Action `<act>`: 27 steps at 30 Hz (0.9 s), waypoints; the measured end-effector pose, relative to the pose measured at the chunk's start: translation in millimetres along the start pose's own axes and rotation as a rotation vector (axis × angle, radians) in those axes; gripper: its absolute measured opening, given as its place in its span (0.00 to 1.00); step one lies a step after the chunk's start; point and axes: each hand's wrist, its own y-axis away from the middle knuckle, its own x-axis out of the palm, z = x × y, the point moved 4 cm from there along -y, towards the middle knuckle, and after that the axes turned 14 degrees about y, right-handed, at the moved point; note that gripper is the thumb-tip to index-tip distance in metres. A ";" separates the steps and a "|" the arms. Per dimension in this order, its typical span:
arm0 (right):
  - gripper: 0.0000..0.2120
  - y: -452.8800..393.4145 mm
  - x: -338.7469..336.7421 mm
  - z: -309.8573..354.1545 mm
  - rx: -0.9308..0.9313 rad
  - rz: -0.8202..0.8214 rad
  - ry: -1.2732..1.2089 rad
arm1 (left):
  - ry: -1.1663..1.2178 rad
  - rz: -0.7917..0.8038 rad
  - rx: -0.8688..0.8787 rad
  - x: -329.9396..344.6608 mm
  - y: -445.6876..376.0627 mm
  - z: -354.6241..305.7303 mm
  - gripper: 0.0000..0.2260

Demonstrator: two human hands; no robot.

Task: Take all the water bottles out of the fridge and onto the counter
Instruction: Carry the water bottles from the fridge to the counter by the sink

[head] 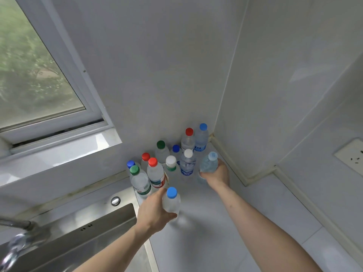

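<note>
Head view: white tabletop (225,242), twelve water bottles counted. Ten stand clustered at far corner against wall: three red caps, two green, three blue, two white. Left hand (153,211) grips blue-capped bottle (171,203) near cluster's front, base at or just above tabletop, cannot tell which. Right hand (217,175) grips pale-blue-capped bottle (209,162), tilted, at cluster's right side. Steel sink (78,232) at tabletop's left edge.

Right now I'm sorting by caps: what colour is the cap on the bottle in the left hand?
Blue cap, head view.
</note>
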 end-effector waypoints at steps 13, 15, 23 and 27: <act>0.15 -50.7 22.2 35.1 -0.105 0.089 0.021 | 0.036 0.018 -0.031 4.4 -29.4 15.3 0.30; 0.12 -54.0 22.8 39.8 -0.137 0.100 0.009 | 0.043 0.020 -0.030 5.9 -31.7 16.6 0.30; 0.16 -56.3 22.2 41.6 -0.205 0.171 -0.001 | 0.131 0.060 -0.033 13.5 -38.9 13.7 0.31; 0.34 -37.7 20.4 20.4 -0.126 0.167 -0.033 | 0.194 0.081 -0.054 15.9 -37.5 12.9 0.29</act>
